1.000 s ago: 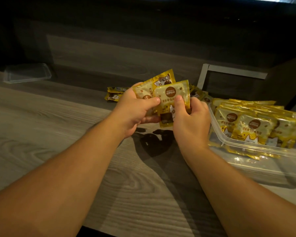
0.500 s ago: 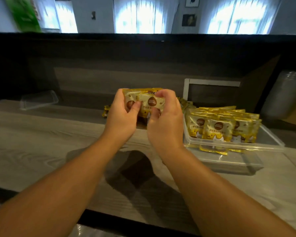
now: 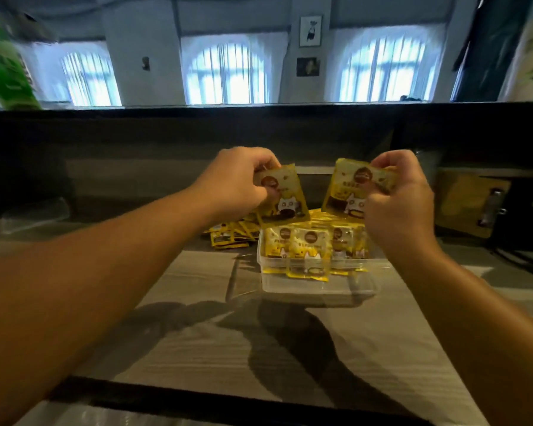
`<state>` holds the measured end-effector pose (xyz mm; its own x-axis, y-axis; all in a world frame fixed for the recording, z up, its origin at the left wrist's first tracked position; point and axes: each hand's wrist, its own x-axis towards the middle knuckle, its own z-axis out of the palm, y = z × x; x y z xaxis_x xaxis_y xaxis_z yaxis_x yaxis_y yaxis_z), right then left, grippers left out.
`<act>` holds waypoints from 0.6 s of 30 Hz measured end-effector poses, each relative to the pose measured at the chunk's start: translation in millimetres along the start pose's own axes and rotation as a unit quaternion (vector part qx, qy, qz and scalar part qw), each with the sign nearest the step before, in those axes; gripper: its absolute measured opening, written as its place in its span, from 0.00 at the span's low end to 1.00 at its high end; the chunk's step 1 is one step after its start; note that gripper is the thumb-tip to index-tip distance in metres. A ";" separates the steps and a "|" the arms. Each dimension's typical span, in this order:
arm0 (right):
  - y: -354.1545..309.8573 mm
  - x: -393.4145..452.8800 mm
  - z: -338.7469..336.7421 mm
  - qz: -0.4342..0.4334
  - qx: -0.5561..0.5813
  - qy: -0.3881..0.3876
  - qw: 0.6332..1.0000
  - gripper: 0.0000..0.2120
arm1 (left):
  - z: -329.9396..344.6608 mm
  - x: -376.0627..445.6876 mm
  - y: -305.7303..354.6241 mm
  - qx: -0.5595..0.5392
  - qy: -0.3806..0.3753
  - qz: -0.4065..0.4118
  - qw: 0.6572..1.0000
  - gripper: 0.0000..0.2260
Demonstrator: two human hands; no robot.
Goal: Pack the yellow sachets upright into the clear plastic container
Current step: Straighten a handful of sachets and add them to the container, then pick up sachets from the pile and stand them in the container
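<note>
Arched windows glowed beyond the grey bench. My left hand pinched one sachet, my right hand another, both hanging upright above the clear container (already part-filled), right hand nearer its open side.

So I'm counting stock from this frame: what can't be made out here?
- Clear plastic container, head view: rows behind the front sachets are hidden, and the right hand covers its right end.
- Loose pile: partly behind the left hand and its sachet.
- Print on the right hand's sachet: blurred.
</note>
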<state>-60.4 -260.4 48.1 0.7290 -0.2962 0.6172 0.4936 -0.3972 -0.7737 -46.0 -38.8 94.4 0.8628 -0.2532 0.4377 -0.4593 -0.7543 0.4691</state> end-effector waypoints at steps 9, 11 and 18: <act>28.1 10.4 -29.6 0.033 -0.069 -0.094 0.993 0.18 | 81.9 28.8 12.7 0.143 -0.115 -0.001 0.983 0.14; 34.6 10.6 -30.7 0.047 -0.091 -0.106 0.989 0.17 | 95.9 32.0 9.9 0.157 -0.130 -0.006 0.979 0.14; 50.5 23.2 -21.5 0.019 -0.200 -0.165 0.966 0.15 | 123.3 38.7 2.2 0.196 -0.098 -0.004 0.976 0.14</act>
<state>-28.7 -306.0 26.4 0.8870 -0.0518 0.4588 0.2877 -0.7152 -0.6369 12.5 -125.0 17.8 0.9072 -0.3290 0.2622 -0.3702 -0.9204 0.1257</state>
